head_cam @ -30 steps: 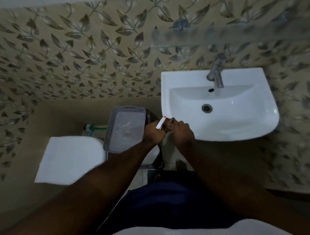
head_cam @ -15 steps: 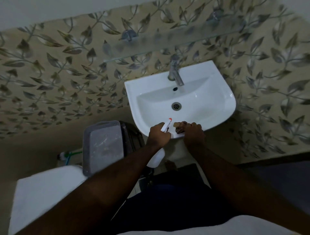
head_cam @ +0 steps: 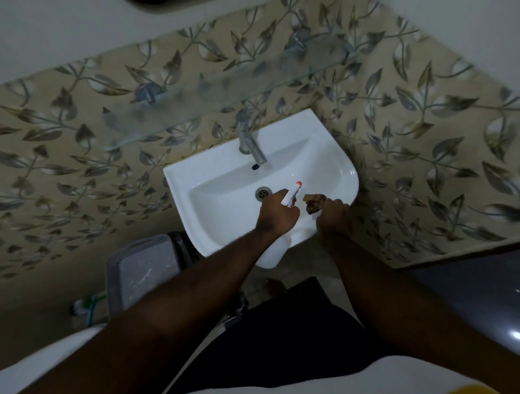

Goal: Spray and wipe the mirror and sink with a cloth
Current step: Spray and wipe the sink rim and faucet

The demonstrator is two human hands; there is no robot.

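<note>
A white wall-hung sink [head_cam: 323, 157] sits in the middle of the view, with a metal tap [head_cam: 250, 142] at its back and a drain [head_cam: 263, 193] in the bowl. My left hand [head_cam: 277, 216] grips a white spray bottle [head_cam: 274, 253] by the neck; its red-tipped nozzle [head_cam: 295, 189] points over the bowl. My right hand [head_cam: 333, 215] holds a small brown cloth [head_cam: 315, 201] bunched at the sink's front right rim. Only a dark sliver of the mirror [head_cam: 157, 2] shows at the top edge.
A glass shelf [head_cam: 197, 112] on metal brackets juts from the leaf-patterned tiles above the tap. A grey lidded bin [head_cam: 140, 270] stands left of the sink pedestal. A white toilet lid [head_cam: 42, 362] is at the lower left, a dark door [head_cam: 478, 292] at the lower right.
The view has swung up and toward the sink, which now sits centred. Both hands have moved forward over the bowl's front, the bottle nozzle now above the basin.
</note>
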